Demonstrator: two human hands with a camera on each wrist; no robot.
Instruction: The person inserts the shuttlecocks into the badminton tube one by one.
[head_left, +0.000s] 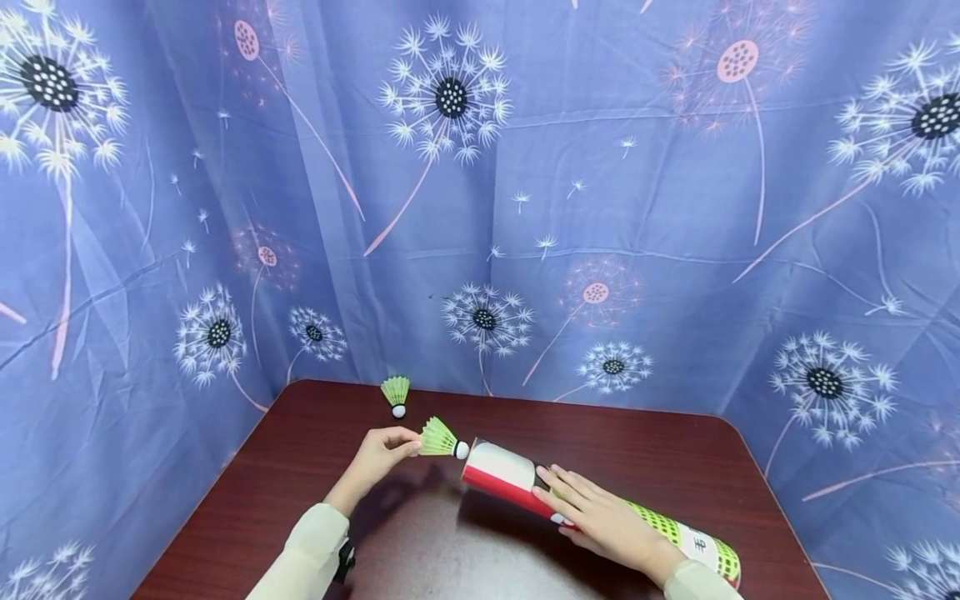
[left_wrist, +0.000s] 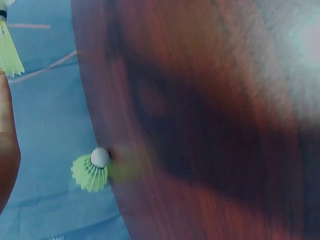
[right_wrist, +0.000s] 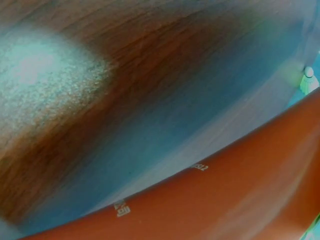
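Note:
My left hand (head_left: 381,462) pinches a yellow-green shuttlecock (head_left: 437,437) by its feathered end. Its white cork tip points right, right by the near end of a cylindrical shuttlecock tube (head_left: 501,471). In the left wrist view, part of that held shuttlecock (left_wrist: 9,50) shows at the upper left edge. White, red and green, the tube lies on its side on the table, slanting toward the lower right. Across its middle rests my right hand (head_left: 600,518), fingers extended over the top. The tube's red side (right_wrist: 215,200) fills the lower part of the right wrist view.
A second yellow-green shuttlecock (head_left: 395,395) lies near the table's back edge, cork toward me. The dark reddish-brown table (head_left: 645,433) has a bright reflection in front of the tube. Blue dandelion-print curtains (head_left: 540,208) hang behind and at both sides.

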